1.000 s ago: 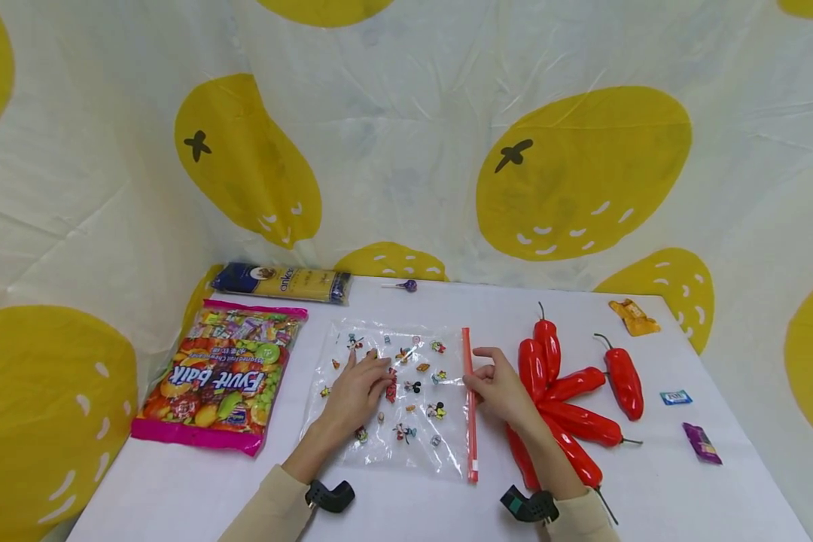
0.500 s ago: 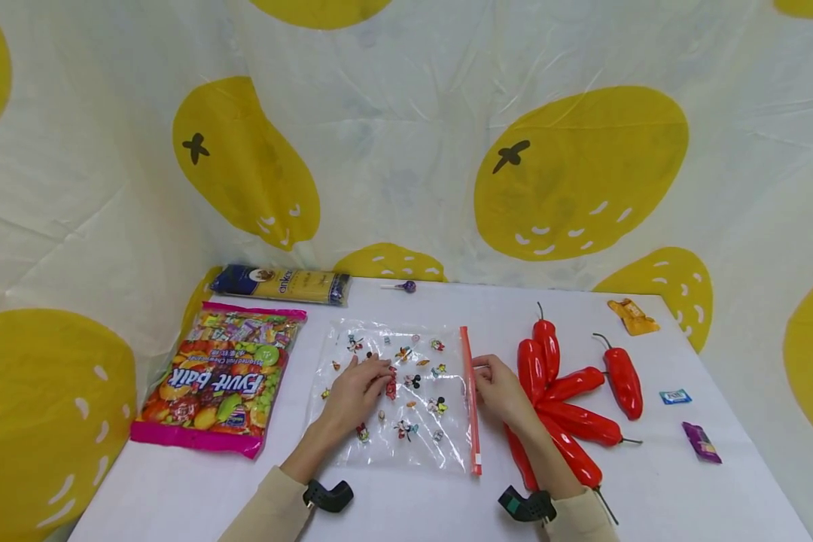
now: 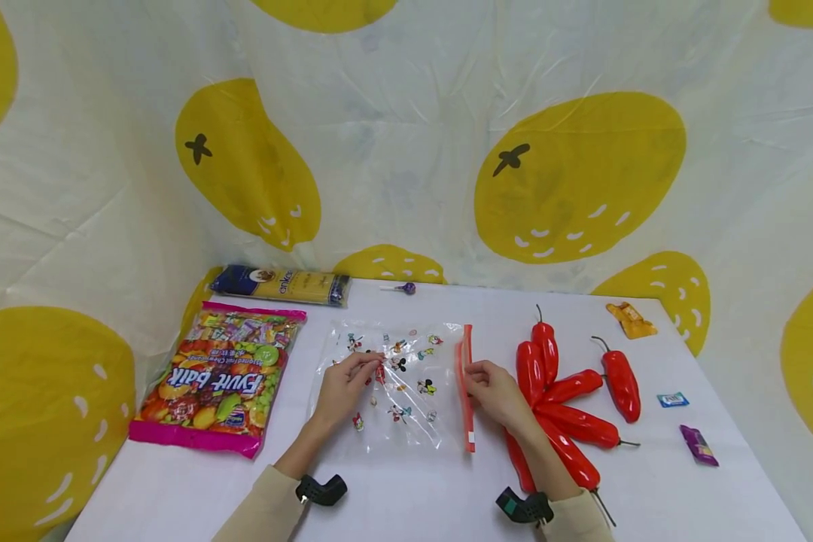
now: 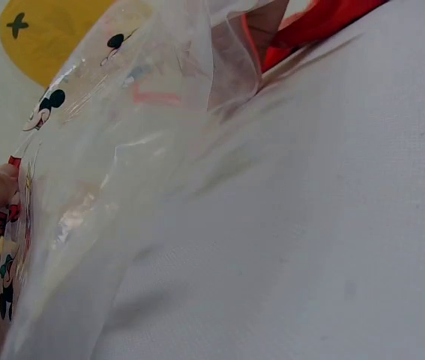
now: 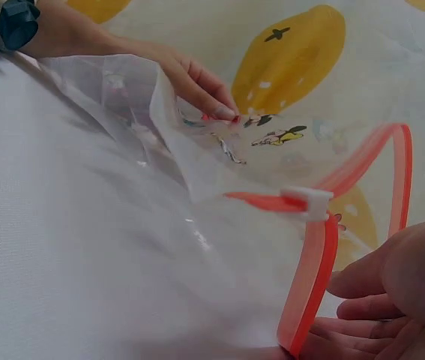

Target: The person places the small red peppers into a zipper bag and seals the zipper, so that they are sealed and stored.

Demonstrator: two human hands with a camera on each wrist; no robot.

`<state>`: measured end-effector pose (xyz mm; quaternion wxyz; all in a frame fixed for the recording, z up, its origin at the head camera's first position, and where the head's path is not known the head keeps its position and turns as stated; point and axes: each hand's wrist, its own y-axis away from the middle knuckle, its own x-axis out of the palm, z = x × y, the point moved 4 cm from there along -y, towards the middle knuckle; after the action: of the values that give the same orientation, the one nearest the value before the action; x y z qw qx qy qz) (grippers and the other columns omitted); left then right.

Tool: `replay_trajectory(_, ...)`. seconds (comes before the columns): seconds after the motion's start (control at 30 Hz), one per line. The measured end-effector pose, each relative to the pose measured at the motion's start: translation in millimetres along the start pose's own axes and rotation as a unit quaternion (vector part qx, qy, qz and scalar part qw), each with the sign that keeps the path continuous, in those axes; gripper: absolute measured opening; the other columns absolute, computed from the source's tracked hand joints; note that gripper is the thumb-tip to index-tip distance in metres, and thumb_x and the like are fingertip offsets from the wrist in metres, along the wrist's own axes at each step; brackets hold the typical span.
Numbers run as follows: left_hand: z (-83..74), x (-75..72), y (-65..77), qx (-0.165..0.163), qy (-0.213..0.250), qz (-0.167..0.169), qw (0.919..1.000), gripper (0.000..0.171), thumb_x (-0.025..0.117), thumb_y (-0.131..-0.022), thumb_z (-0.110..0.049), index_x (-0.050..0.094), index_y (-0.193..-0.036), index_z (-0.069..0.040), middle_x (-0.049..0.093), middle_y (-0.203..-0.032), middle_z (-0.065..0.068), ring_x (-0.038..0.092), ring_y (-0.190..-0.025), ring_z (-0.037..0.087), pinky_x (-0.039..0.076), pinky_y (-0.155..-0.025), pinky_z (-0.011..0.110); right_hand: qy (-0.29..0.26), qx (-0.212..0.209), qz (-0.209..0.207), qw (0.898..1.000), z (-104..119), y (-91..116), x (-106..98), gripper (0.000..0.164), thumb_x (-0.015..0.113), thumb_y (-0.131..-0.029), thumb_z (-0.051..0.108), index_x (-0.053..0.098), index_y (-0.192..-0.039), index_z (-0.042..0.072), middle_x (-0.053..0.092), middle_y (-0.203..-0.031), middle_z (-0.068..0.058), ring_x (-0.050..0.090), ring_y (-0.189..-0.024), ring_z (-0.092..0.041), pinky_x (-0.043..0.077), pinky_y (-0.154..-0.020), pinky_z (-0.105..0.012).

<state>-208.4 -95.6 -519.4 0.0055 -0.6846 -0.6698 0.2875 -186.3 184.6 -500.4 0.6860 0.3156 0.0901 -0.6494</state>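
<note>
A clear zip bag [image 3: 406, 433] printed with small cartoon figures lies in front of me, its red zip strip [image 3: 469, 425] facing right. With thumb and fingers my left hand [image 3: 339, 391] pinches the bag's upper film, drawing it up off the table in both wrist views. My right hand [image 3: 497, 395] grips the zip edge. From the right wrist, the thumb [image 5: 366, 274] shows beside the red strip, fingers lying lower by its bottom end. There the strip bows apart into a loop, and a white slider [image 5: 317, 204] sits on it.
Several glossy red chili peppers [image 3: 576, 421] lie right of the bag, partly behind my right forearm. Wrapped candies in orange [image 3: 631, 320], blue [image 3: 673, 400] and purple [image 3: 698, 445] are farther right. A candy bag [image 3: 210, 376], a pasta packet [image 3: 281, 284] and a lollipop [image 3: 406, 287] lie left and behind.
My left hand has gone from resting on the bag to pinching and lifting its film, shifting slightly left. The zip edge has risen and parted, my right fingers now gripping it.
</note>
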Motion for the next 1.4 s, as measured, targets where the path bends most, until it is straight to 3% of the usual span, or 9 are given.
replay_trajectory(0.27, 10.7, 1.1, 3.1, -0.057, 0.043, 0.024, 0.9971, 0.02, 0.055, -0.093, -0.037, 0.066, -0.106, -0.029, 0.07, -0.108, -0.01, 0.065, -0.095, 0.002, 0.053, -0.078, 0.017, -0.023, -0.008, 0.014, 1.0, 2.1, 1.9, -0.2, 0.042, 0.067, -0.086, 0.03, 0.055, -0.123, 0.013, 0.063, -0.106, -0.006, 0.064, -0.08, -0.013, 0.058, -0.072, -0.028)
replay_trajectory(0.47, 11.7, 1.2, 3.3, -0.056, 0.04, 0.026, 0.9973, 0.02, 0.054, -0.093, -0.038, 0.066, -0.107, -0.029, 0.07, -0.11, -0.009, 0.065, -0.096, 0.002, 0.052, -0.078, 0.017, 0.008, -0.034, 0.012, 0.999, 7.6, 4.0, -5.7, 0.045, 0.071, -0.083, 0.031, 0.056, -0.122, 0.016, 0.063, -0.106, -0.004, 0.061, -0.086, -0.014, 0.058, -0.069, -0.026)
replay_trajectory(0.63, 13.2, -0.1, 5.6, -0.063, 0.042, 0.019, 0.9969, 0.02, 0.056, -0.092, -0.038, 0.067, -0.106, -0.029, 0.071, -0.105, -0.008, 0.063, -0.087, 0.001, 0.05, -0.074, 0.016, 0.027, -0.056, -0.007, 0.998, 12.3, 9.6, -12.8, 0.047, 0.072, -0.081, 0.033, 0.056, -0.122, 0.018, 0.064, -0.108, -0.003, 0.062, -0.093, -0.016, 0.058, -0.07, -0.029)
replay_trajectory(0.8, 12.8, 0.8, 5.7, -0.062, 0.046, 0.021, 0.9968, 0.021, 0.056, -0.092, -0.038, 0.067, -0.107, -0.028, 0.071, -0.107, -0.008, 0.064, -0.088, 0.001, 0.051, -0.073, 0.016, 0.057, -0.09, -0.03, 0.994, 19.0, 20.1, -30.7, 0.049, 0.072, -0.081, 0.034, 0.054, -0.124, 0.019, 0.064, -0.114, -0.004, 0.063, -0.102, -0.022, 0.059, -0.076, -0.035)
replay_trajectory(0.97, 10.2, 1.1, 4.8, -0.073, 0.051, 0.022, 0.9958, 0.019, 0.056, -0.091, -0.041, 0.066, -0.105, -0.032, 0.07, -0.108, -0.013, 0.064, -0.097, 0.003, 0.052, -0.078, 0.017, 0.078, -0.121, -0.041, 0.989, 21.9, 33.7, -56.7, 0.059, 0.071, -0.078, 0.046, 0.051, -0.127, 0.02, 0.061, -0.122, -0.005, 0.061, -0.108, -0.024, 0.058, -0.082, -0.037)
replay_trajectory(1.17, 9.2, 0.6, 4.7, -0.071, 0.05, 0.023, 0.996, 0.02, 0.056, -0.092, -0.039, 0.066, -0.106, -0.03, 0.07, -0.109, -0.01, 0.064, -0.098, 0.002, 0.052, -0.078, 0.016, 0.127, -0.151, -0.071, 0.978, 8.6, 53.8, -83.2, 0.066, 0.076, -0.075, 0.043, 0.048, -0.129, 0.019, 0.056, -0.126, -0.01, 0.057, -0.109, -0.031, 0.059, -0.073, -0.036)
replay_trajectory(1.4, 9.4, 0.3, 5.3, -0.072, 0.053, 0.022, 0.9958, 0.021, 0.056, -0.091, -0.039, 0.067, -0.106, -0.028, 0.071, -0.109, -0.008, 0.065, -0.096, 0.002, 0.052, -0.077, 0.015, 0.168, -0.141, -0.07, 0.973, -19.1, 72.0, -96.9, 0.071, 0.081, -0.07, 0.036, 0.046, -0.13, 0.017, 0.054, -0.123, -0.01, 0.056, -0.107, -0.029, 0.059, -0.07, -0.036)
